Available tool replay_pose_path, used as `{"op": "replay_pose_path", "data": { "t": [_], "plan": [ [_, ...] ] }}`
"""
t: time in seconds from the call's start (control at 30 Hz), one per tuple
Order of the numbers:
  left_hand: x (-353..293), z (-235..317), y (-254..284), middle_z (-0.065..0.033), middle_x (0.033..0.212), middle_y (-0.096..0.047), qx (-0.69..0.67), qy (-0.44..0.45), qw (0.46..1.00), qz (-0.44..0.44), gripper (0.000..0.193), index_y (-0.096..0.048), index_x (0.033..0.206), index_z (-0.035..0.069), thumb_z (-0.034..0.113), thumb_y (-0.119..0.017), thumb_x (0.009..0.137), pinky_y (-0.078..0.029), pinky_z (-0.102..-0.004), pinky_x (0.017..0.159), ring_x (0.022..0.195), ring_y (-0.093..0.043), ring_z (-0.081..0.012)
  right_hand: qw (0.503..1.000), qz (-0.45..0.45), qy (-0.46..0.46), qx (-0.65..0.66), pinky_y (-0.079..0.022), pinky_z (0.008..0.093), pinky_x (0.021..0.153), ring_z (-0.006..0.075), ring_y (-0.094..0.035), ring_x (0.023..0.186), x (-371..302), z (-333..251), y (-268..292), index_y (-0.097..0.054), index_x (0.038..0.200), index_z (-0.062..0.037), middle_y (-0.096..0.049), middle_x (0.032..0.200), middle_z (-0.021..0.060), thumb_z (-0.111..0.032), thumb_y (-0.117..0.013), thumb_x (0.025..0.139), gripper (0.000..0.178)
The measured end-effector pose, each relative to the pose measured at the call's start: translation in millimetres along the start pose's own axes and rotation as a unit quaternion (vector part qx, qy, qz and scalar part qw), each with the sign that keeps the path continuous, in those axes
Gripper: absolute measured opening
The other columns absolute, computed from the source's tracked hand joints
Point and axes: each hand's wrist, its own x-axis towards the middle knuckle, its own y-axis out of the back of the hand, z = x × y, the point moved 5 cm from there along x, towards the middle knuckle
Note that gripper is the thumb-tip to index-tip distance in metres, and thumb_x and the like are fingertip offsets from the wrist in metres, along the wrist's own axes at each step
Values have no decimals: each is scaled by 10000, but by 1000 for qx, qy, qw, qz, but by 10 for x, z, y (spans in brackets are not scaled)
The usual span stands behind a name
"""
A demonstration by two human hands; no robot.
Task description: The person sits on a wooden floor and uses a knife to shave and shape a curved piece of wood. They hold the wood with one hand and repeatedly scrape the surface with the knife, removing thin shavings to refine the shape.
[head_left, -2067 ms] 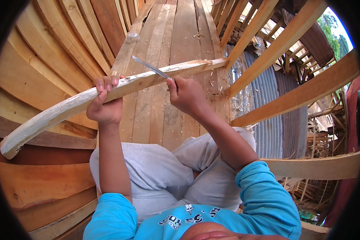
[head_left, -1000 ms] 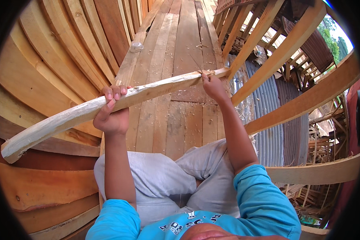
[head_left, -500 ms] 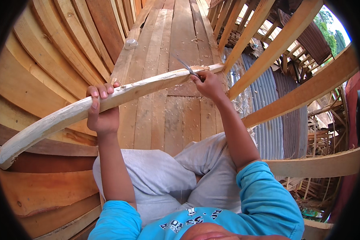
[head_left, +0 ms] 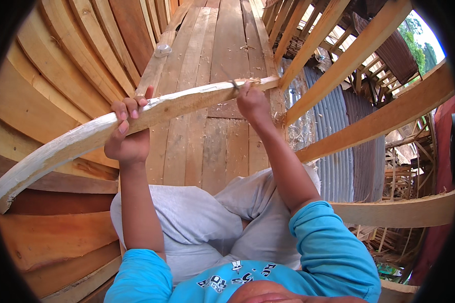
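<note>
A long, curved wooden pole (head_left: 187, 106), pale along its stripped upper side, slants across in front of me from the lower left to the upper right. My left hand (head_left: 129, 132) is closed around its middle part, fingers over the top. Near the pole's far right end, my right hand (head_left: 254, 105) is closed on a knife (head_left: 234, 84). Its thin blade crosses the pole's upper edge and is smeared by motion; the handle is hidden in my fist. Curled, roughened wood shows on the pole just beside the blade.
I sit on a plank floor (head_left: 184, 161) strewn with wood shavings. Curved wooden planks (head_left: 50, 108) rise at the left. Timber ribs (head_left: 384, 123) stand at the right, with corrugated metal sheets (head_left: 333, 136) beyond them. A small clear container (head_left: 163, 50) lies on the floor ahead.
My right hand has turned and shifted slightly left with the knife, whose blade now stands steeper across the pole. The left hand keeps its hold, moved slightly left.
</note>
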Motion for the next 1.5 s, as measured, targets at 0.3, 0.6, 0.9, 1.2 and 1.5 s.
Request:
{"op": "replay_pose_path", "data": {
  "t": [0.3,0.6,0.9,1.2,1.5],
  "plan": [
    [-49,-81,83,5,792,-434,-39,-7,999,0,272,-432,819,186,299,-663,732,-262,-490,1118,926,-507,-200,998,-15,14,53,-434,509,934,494,-583,1021,-57,-109,66,-651,922,94,-618,1005,348,-371,-309,949,578],
    [-13,-121,-42,30,790,-427,-40,0,999,27,253,-453,805,205,299,-673,727,-263,-475,1126,923,-500,-174,996,58,39,58,-449,527,891,526,-579,939,19,326,-75,-649,821,95,-612,920,364,-349,-301,953,580],
    [-46,-66,-5,23,759,-402,-27,-6,999,40,256,-430,791,205,325,-647,729,-292,-460,1072,871,-491,-181,996,59,39,46,-465,540,853,473,-623,916,13,203,145,-650,797,81,-639,854,327,-334,-320,957,553],
    [-72,-97,68,38,765,-413,-41,5,999,34,233,-451,786,207,271,-664,717,-297,-449,1101,883,-494,-171,995,-10,85,50,-448,552,871,483,-620,924,-403,-466,10,-653,822,95,-632,889,346,-361,-320,943,577],
    [17,-187,-60,29,758,-390,-56,-2,998,24,258,-421,780,203,264,-653,685,-288,-446,1081,869,-481,-179,990,105,-52,72,-457,509,900,488,-605,969,523,1013,-34,-659,897,101,-633,933,347,-331,-299,937,564]
  ]
}}
